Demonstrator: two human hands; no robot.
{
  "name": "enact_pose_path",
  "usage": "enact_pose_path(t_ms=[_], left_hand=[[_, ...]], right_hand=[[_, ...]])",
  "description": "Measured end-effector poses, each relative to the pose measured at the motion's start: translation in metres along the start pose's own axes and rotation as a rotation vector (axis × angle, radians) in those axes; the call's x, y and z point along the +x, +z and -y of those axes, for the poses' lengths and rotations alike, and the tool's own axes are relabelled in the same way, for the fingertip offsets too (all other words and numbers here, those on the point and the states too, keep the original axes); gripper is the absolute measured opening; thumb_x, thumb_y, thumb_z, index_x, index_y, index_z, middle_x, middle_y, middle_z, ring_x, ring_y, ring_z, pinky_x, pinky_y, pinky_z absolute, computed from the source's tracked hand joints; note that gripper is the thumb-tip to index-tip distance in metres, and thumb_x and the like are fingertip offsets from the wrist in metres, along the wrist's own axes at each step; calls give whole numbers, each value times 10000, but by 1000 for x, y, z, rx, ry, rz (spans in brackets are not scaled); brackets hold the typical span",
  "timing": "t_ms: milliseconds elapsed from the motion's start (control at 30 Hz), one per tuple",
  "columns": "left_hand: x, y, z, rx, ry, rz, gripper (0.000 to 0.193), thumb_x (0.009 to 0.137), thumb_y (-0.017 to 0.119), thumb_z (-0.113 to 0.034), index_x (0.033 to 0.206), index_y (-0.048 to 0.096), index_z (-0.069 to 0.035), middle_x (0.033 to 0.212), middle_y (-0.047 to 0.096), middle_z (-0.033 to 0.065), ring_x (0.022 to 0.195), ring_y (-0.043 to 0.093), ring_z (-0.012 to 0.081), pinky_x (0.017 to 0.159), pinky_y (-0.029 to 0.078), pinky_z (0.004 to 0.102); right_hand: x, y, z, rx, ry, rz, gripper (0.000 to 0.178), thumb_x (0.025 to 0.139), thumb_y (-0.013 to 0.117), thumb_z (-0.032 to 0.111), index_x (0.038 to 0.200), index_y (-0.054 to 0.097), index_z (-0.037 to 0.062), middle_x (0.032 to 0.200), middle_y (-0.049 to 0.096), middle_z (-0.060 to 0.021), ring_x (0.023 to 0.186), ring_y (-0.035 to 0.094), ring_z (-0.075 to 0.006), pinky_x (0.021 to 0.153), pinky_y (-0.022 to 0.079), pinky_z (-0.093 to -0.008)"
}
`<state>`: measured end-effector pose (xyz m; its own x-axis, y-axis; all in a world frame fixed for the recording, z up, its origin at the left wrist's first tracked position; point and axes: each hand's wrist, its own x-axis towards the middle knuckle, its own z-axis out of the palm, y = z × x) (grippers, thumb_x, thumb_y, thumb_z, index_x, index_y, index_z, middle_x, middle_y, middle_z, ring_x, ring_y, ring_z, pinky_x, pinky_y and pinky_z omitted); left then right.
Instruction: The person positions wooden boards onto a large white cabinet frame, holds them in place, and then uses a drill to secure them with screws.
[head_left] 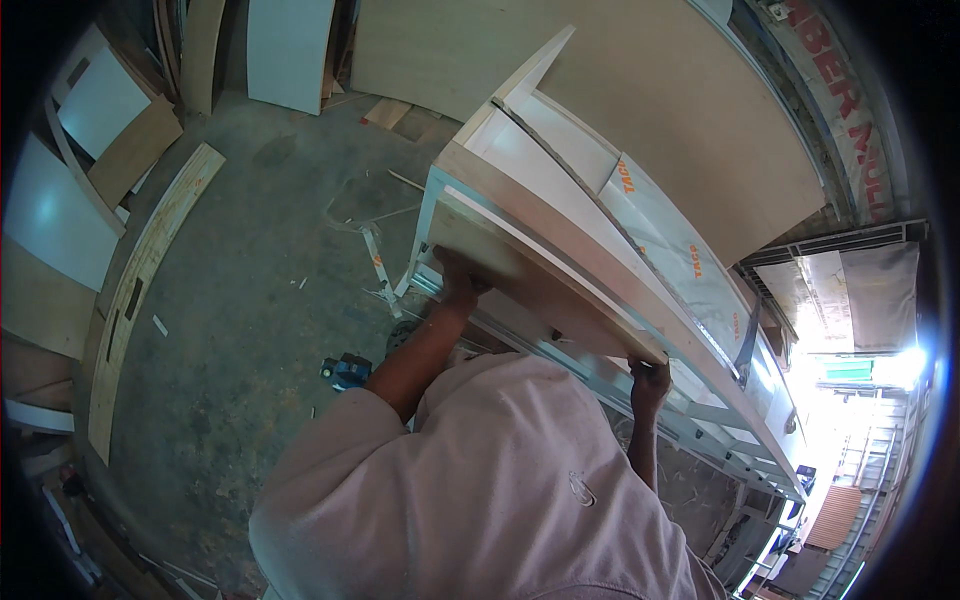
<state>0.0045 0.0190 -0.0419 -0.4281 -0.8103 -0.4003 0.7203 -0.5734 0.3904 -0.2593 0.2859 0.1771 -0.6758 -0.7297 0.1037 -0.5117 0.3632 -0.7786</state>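
We have both hands at a brown board (570,292), a long, flat, rectangular panel with a smooth, dull, woodlike face, which lies between our two grips, against the near side of a long cabinet. Our right grip (650,377) is clamped on the board's right end, by the corner. Our left grip (460,277) touches the board near its left end; it is in shadow, and we cannot tell how far its fingers close.

Just beyond the grips runs the cabinet's wooden rail (520,208), flat and reddish-brown. Past it, the cabinet opens into white-lined compartments (508,148), with a narrow, dark-edged strip crossing them lengthwise. Farther to the right, a thin, glossy film (668,225) with orange print covers part of the cabinet. Below the right grip, the cabinet's pale frame carries on toward the right.

To the left of the left grip, a crumpled clear strip (377,262) lies on the grey concrete floor (255,220), which is stained and scattered with scraps. Nearer to us than that grip sits a blue-and-black power tool (347,371). Well off to the left lies a long plywood plank (150,280) with slots cut in it, and beyond it lean glossy white panels (50,205). Beyond the cabinet stands a broad tan sheet (640,110); far to the right of the right grip, bright light floods in.
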Motion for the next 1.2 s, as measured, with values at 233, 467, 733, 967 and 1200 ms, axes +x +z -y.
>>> enact_pose_path(t_ms=[233,467,733,967,1200], left_hand=[[-12,25,-9,112,55,-124,1094,784,87,-932,1493,338,-138,1401,488,177,1190,580,363,915,537,514],[-13,28,-20,124,-18,-150,966,864,191,-866,1473,348,-133,1336,542,150,1086,637,357,804,592,509],[-16,45,-24,205,-91,-336,961,867,190,-865,1359,474,-89,1149,615,147,925,652,307,679,578,434],[-6,25,-16,200,-23,-231,1001,816,106,-910,1339,479,-142,1115,605,120,833,652,279,663,554,431],[-11,35,-20,251,21,-328,987,828,109,-899,1299,494,-122,1027,613,113,767,648,255,587,555,377]], right_hand=[[1,0,18,-209,-124,-54,193,894,697,152,1007,672,-2,805,717,-108,701,683,-160,655,531,-321],[3,0,9,-210,-50,-53,197,885,700,151,1009,678,-1,796,719,-115,643,697,-177,606,533,-317],[2,-1,27,-226,3,-84,200,883,704,173,978,676,0,774,717,-123,638,700,-178,604,537,-315],[5,3,38,-305,-1,-52,239,890,701,221,974,683,-2,769,718,-135,630,700,-190,581,541,-331],[6,2,30,-251,21,-53,220,887,687,197,970,704,-5,727,706,-116,608,680,-169,572,529,-315]])
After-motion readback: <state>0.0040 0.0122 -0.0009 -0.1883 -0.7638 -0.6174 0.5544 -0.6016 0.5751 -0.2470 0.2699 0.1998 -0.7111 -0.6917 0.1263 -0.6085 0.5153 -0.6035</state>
